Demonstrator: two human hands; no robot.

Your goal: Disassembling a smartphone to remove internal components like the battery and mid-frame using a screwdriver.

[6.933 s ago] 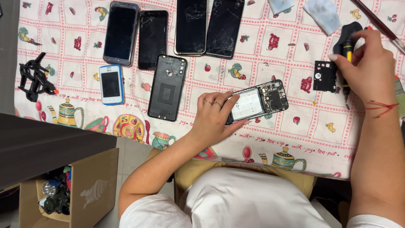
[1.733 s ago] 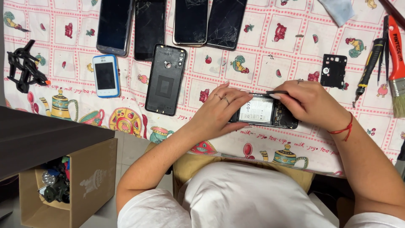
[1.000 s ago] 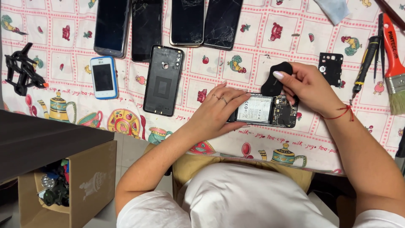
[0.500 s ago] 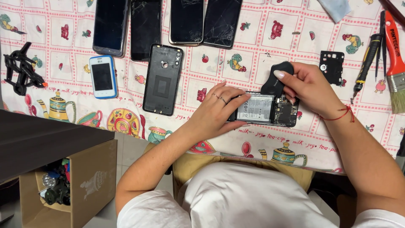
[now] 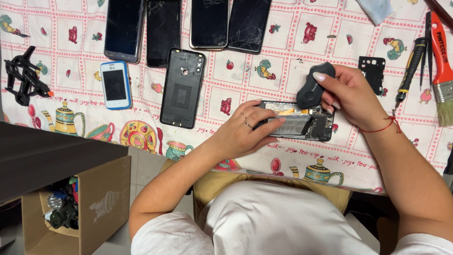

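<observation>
Opened phone is lying back-up on the bench, near its front edge, battery and circuit boards showing. All places below are taken from this phone.

Left hand is resting on its left end, fingers laid flat and close together across the battery, pinning the body down. Right hand is hovering just above its right end, fingers pinching a black rounded tool whose lower tip is sitting over the upper edge of the board. What kind of tool it is cannot be told.

Judgement on doing this well: keep the left hand's pressure on the frame rather than on the battery, hold the tool's tip steady and low, and keep clear of the thin orange ribbon near the top edge.

To the left, a loose black back cover is lying just apart; further left, a small blue-and-white phone. Beyond the top, four dark phones in a row, some cracked. To the right, a small black bracket, a screwdriver and an orange-handled brush.
</observation>
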